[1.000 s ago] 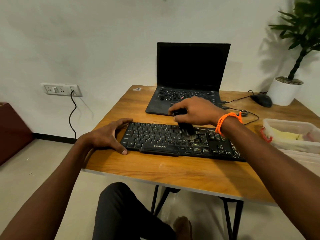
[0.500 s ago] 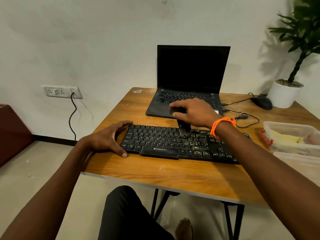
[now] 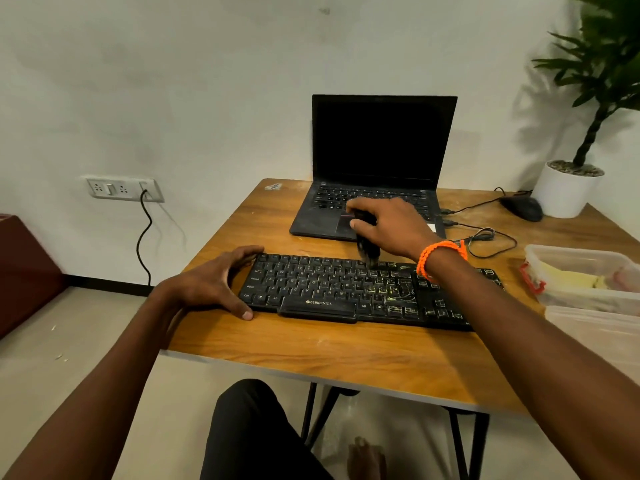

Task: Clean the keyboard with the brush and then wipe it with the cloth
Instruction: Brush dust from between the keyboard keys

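A black keyboard (image 3: 325, 289) lies across the wooden table (image 3: 311, 351), its right half speckled with pale dust. My right hand (image 3: 391, 225) grips a small black brush (image 3: 367, 249) with the bristles down at the keyboard's top row, right of the middle. My left hand (image 3: 214, 284) holds the keyboard's left end, thumb at the near edge, fingers curled over the far corner. A yellow cloth (image 3: 571, 278) lies inside a clear plastic box (image 3: 585, 299) at the right.
An open black laptop (image 3: 377, 174) stands behind the keyboard. A mouse (image 3: 521, 207) with loose cables and a white plant pot (image 3: 568, 192) sit at the back right. A second clear lid or box (image 3: 602, 334) lies at the right edge. My knee shows below the table.
My right hand has drawn the brush from the keyboard's middle rows back to its top row. The left hand has kept its hold on the left end.
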